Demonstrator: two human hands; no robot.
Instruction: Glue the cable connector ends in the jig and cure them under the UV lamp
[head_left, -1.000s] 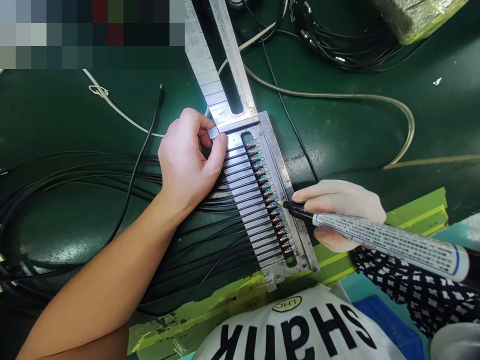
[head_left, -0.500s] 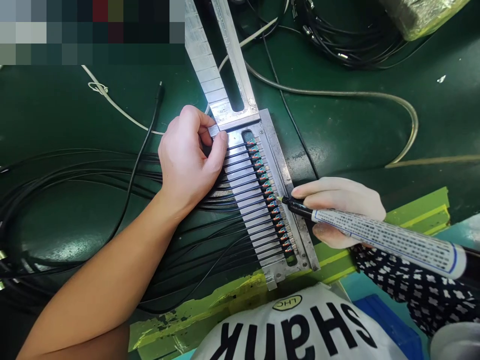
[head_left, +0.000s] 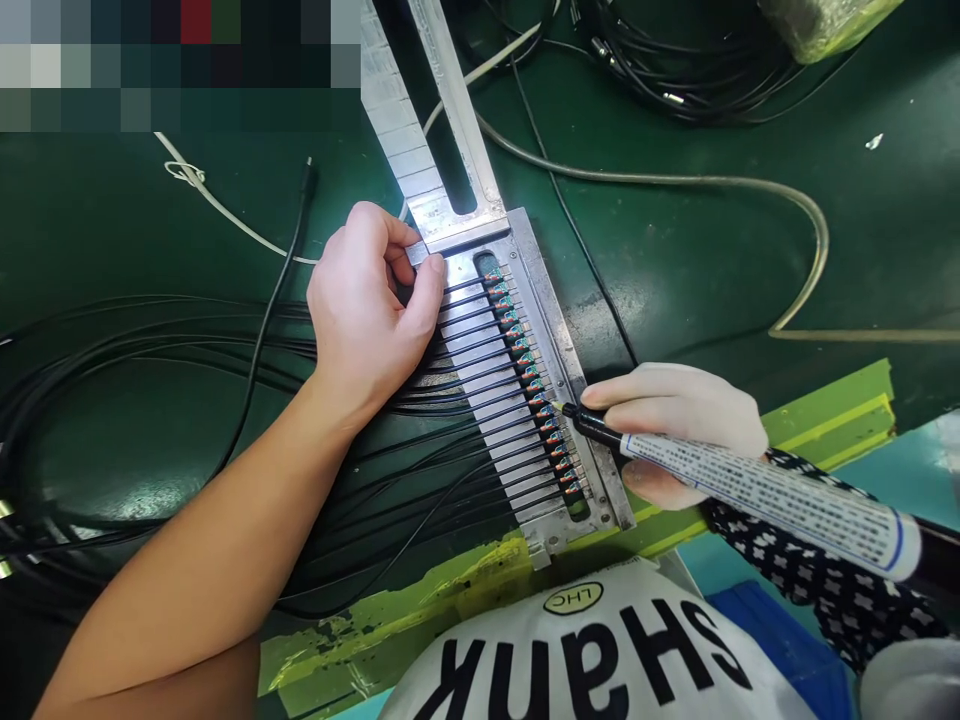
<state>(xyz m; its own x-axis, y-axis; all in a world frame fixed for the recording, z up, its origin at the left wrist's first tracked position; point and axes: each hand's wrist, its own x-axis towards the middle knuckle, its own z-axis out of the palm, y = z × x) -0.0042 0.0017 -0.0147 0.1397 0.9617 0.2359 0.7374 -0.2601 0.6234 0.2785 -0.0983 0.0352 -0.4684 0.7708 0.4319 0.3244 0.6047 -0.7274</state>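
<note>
A slotted metal jig (head_left: 480,372) lies on the green table, with a row of small cable ends (head_left: 530,371) with coloured wires and connectors along its slot. My left hand (head_left: 367,310) is closed at the jig's upper left edge, thumb and fingers pinching a small metal tab there. In my gloved right hand (head_left: 682,405) is a pen-shaped applicator (head_left: 757,495) with a printed white barrel and black front. Its pale tip points left, at or very near the connectors in the lower middle of the row; contact cannot be made out.
Black cables (head_left: 172,345) run from the jig to the left in loops. A hinged metal arm (head_left: 450,110) rises beyond the jig. Coiled cables (head_left: 675,85), a wrapped block (head_left: 817,25) and a grey hose (head_left: 660,180) lie farther back. Yellow-green tape (head_left: 832,425) lines the table's near edge.
The pen tip has shifted slightly along the connector row toward me. My left hand keeps its grip at the jig's edge. The whole view has moved a little.
</note>
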